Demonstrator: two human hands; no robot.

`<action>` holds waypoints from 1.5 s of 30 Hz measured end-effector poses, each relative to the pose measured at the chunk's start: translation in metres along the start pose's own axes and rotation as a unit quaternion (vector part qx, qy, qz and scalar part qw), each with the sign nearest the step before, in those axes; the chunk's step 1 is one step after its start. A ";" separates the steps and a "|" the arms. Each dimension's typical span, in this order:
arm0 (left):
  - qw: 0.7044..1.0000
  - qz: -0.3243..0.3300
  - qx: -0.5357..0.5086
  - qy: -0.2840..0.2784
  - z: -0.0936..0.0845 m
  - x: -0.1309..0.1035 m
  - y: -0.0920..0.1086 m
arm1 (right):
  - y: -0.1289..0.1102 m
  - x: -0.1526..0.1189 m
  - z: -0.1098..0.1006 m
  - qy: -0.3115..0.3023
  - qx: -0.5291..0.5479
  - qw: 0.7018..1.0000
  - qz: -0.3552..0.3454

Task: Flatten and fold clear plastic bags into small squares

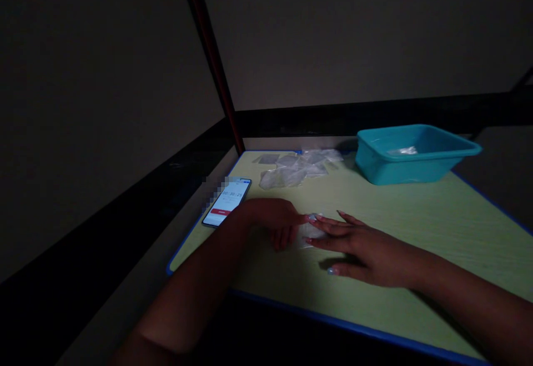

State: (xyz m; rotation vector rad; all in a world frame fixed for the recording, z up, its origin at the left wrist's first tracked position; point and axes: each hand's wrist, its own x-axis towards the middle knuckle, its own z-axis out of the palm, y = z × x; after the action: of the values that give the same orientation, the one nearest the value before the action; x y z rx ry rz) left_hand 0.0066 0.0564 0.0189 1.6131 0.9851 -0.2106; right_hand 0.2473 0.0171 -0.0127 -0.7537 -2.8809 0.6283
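A small, translucent, whitish plastic bag point(313, 231) lies flat, partly covered, apart from the turquoise basin point(410, 170), leftward and on its near side.

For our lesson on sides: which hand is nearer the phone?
Left: the left hand is just right of the phone; the right hand lies farther right, beyond the left hand.

Looks dim, sinking to near black at lower left. Brightens mildly across the surface point(416, 216), glows white at the phone screen point(227, 196). Throws soft shadows beside the right hand point(362, 249); leaves the left hand point(275, 216) murky. Shows blocky pixelation beside the phone screen.
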 end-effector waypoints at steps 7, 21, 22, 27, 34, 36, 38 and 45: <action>0.999 -0.030 0.040 0.017 -0.002 -0.003 -0.003 | 0.001 0.004 -0.009 0.105 0.021 0.994 -0.024; 0.986 0.058 0.023 0.157 -0.004 -0.003 0.001 | -0.002 0.002 -0.017 0.068 0.021 0.995 -0.063; 0.975 0.086 0.013 0.206 -0.005 -0.003 0.002 | -0.004 0.002 -0.014 0.049 0.012 0.997 -0.053; 0.951 0.099 -0.007 0.292 -0.005 0.000 0.007 | -0.011 0.000 -0.008 0.012 0.000 0.999 -0.042; 0.974 0.048 0.049 0.216 -0.001 0.004 0.001 | -0.015 0.000 -0.007 -0.012 0.005 0.999 -0.043; 0.977 0.032 0.065 0.199 0.000 0.005 0.000 | -0.015 0.001 -0.009 0.000 0.003 0.999 -0.051; 0.980 0.025 0.069 0.184 0.000 0.005 0.000 | -0.013 0.000 -0.014 0.023 -0.002 0.998 -0.054; 0.979 0.020 0.087 0.184 0.001 0.003 0.003 | -0.007 -0.009 -0.041 0.027 -0.057 0.998 -0.028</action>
State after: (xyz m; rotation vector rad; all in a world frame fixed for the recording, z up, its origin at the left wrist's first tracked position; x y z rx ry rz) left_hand 0.0104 0.0572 0.0188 1.8732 1.2403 0.0352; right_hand 0.2599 0.0221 0.0273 -0.6881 -2.8977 0.4343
